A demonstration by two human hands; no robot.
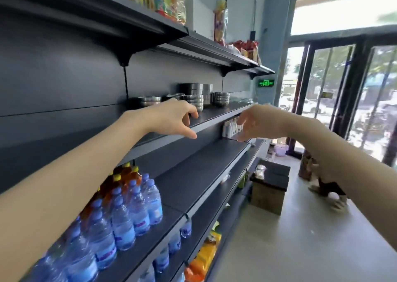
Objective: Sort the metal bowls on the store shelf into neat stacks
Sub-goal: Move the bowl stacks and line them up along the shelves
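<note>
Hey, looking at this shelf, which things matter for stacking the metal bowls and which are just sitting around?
For the job: metal bowls, their shelf, left hand, right hand.

Just around: water bottles, amber drink bottles, small white bottles, snack packets, exit sign.

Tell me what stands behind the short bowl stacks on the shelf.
Taller metal stacks stand behind the short bowl stacks, near the back panel. Those bowls hide their bases; the left hand covers the row's near end.
</note>
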